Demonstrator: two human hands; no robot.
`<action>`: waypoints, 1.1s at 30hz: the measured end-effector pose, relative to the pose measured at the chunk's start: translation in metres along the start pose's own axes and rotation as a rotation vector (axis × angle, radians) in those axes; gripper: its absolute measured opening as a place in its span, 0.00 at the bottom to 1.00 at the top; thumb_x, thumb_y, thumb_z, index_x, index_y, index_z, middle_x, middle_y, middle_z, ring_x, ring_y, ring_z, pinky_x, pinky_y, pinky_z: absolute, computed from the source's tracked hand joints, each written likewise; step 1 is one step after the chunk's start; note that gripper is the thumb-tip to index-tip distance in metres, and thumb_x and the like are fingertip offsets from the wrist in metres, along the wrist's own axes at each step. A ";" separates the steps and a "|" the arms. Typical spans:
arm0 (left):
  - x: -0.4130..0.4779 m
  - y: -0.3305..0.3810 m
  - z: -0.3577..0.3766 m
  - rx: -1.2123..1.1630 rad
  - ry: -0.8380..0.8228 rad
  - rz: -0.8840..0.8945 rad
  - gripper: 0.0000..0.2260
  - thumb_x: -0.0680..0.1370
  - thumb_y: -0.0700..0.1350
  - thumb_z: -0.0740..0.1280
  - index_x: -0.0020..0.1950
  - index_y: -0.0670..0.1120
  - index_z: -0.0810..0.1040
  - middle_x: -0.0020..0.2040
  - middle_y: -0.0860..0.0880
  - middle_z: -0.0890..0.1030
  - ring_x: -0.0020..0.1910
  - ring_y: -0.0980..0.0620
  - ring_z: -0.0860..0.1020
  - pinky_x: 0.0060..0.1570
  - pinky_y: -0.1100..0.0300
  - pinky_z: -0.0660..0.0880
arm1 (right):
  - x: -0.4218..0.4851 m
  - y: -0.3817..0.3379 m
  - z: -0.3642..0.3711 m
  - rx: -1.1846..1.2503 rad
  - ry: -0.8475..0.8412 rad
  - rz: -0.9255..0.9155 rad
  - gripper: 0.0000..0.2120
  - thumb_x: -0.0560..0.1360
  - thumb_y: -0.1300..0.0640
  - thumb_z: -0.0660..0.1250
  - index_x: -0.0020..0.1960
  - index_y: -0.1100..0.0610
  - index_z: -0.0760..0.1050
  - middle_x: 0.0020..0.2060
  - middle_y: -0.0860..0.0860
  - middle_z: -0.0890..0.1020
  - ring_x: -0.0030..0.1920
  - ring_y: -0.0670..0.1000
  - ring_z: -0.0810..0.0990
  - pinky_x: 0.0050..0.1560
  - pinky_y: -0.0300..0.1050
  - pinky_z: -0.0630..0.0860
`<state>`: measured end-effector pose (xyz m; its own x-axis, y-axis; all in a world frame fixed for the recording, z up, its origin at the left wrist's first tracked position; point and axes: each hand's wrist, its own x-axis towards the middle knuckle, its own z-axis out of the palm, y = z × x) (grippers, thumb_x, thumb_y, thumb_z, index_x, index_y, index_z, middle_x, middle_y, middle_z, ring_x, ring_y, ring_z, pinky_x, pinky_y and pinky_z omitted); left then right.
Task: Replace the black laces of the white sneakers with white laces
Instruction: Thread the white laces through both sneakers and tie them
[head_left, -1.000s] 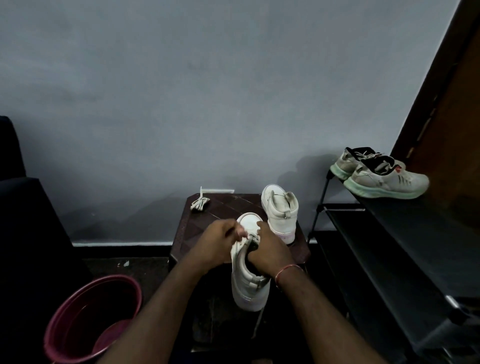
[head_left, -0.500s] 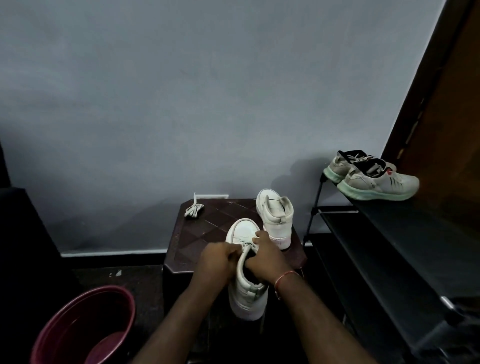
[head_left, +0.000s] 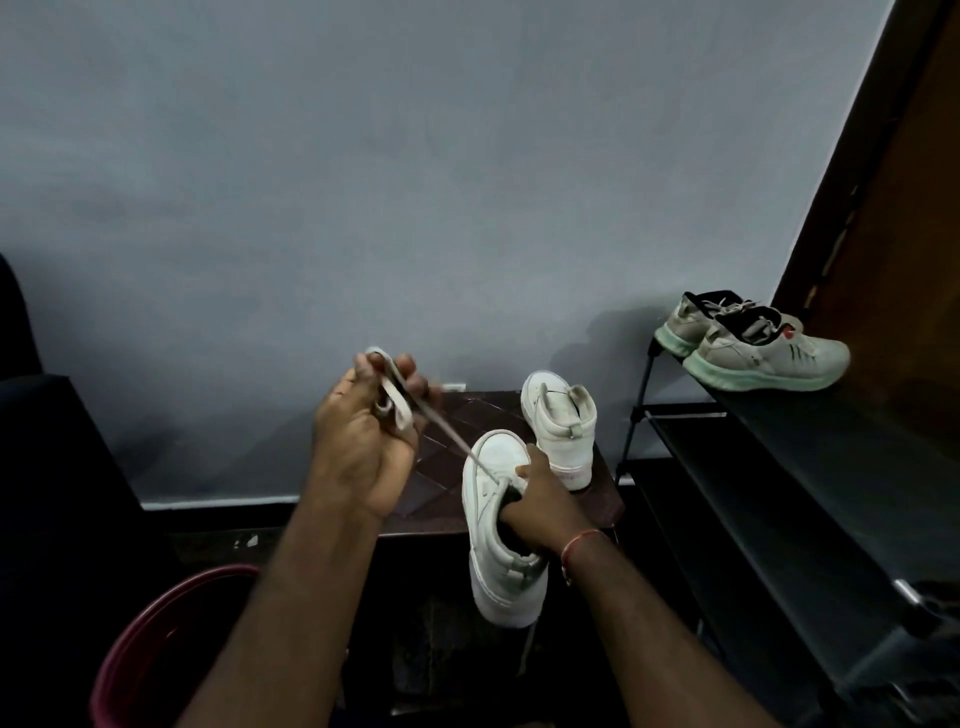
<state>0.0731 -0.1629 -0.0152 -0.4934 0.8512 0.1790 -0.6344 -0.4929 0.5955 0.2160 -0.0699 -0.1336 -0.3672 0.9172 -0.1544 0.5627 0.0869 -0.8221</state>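
Left hand (head_left: 363, 441) raised, fingers curled round a few slack loops of white lace (head_left: 447, 434), gripping it. From that fist one strand runs taut, down and to the right, into the front eyelets of the sneaker (head_left: 485, 519). So the shoe lies below and right of the left hand, and the strand's line is the pull line. Right hand (head_left: 545, 512) is the nearer one: it grips the sneaker at the opening, fingers seemingly inside, thumb up by the tongue. The shoe is held in the air, toe away from me, heel hanging toward me, long axis roughly along my forearm. I judge this a drawing-through step low on the lacing; the next pull wants to go along the strand, up and left, with the right hand bracing. No black lace that I can make out. Beyond the right hand, just past the held toe, the second sneaker (head_left: 563, 426) stands on the small dark table (head_left: 441, 493), near but clear of the strand. Below the left forearm, a red bucket (head_left: 135, 660). Far right, a black shoe rack (head_left: 810, 493) with grey trainers (head_left: 763, 353), well apart. Nothing crosses the pull path.
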 end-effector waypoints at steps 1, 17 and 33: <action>-0.003 -0.004 -0.001 0.118 -0.019 -0.018 0.12 0.83 0.45 0.56 0.42 0.48 0.73 0.35 0.51 0.79 0.25 0.59 0.72 0.27 0.67 0.75 | 0.001 -0.001 0.000 0.005 0.005 -0.005 0.45 0.68 0.59 0.70 0.78 0.49 0.49 0.70 0.50 0.68 0.68 0.54 0.70 0.70 0.49 0.67; 0.008 -0.085 -0.075 1.658 -0.386 -0.189 0.10 0.77 0.42 0.63 0.36 0.42 0.76 0.31 0.46 0.76 0.28 0.53 0.72 0.31 0.53 0.71 | 0.004 0.001 0.002 -0.093 0.005 -0.041 0.48 0.66 0.48 0.72 0.78 0.52 0.50 0.72 0.53 0.68 0.70 0.52 0.70 0.69 0.47 0.67; -0.001 -0.100 -0.083 1.050 0.024 -0.178 0.12 0.77 0.46 0.70 0.34 0.46 0.76 0.28 0.51 0.78 0.28 0.54 0.73 0.32 0.61 0.71 | 0.020 -0.003 -0.005 0.506 -0.069 -0.033 0.29 0.70 0.56 0.68 0.70 0.56 0.67 0.53 0.52 0.80 0.51 0.47 0.78 0.55 0.44 0.75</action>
<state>0.0878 -0.1295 -0.1396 -0.4626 0.8865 0.0140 0.1268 0.0506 0.9906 0.2108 -0.0503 -0.1318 -0.4361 0.8880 -0.1460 0.1272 -0.0998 -0.9868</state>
